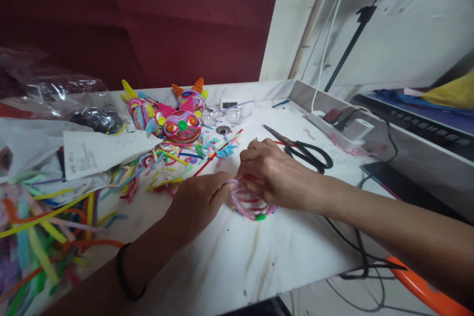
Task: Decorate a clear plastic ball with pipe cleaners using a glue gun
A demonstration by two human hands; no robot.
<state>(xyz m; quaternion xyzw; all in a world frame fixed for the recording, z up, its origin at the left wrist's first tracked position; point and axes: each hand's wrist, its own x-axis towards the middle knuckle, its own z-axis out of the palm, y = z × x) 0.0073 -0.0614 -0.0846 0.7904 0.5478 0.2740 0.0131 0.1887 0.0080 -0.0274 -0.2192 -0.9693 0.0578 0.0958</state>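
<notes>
A round pink and red craft piece point(255, 203) with a green spot at its lower edge is held just above or on the white marbled table point(222, 266). My left hand point(202, 195) pinches a thin lilac strand at the piece's upper left side, thumb and forefinger together. From the right, my right hand point(268, 170) is closed over the top of the same piece, with its fingertips partly hidden. Black-handled scissors point(305, 150) lie behind and right of my right hand, blades pointing back left.
Finished colourful animal heads point(182, 126) stand at the back. Cut fuzzy strips point(177, 158) lie before them, and long strips point(40, 242) pile up at the left beside a white paper point(99, 153). A power strip point(333, 131) with chargers and cables sits at the right.
</notes>
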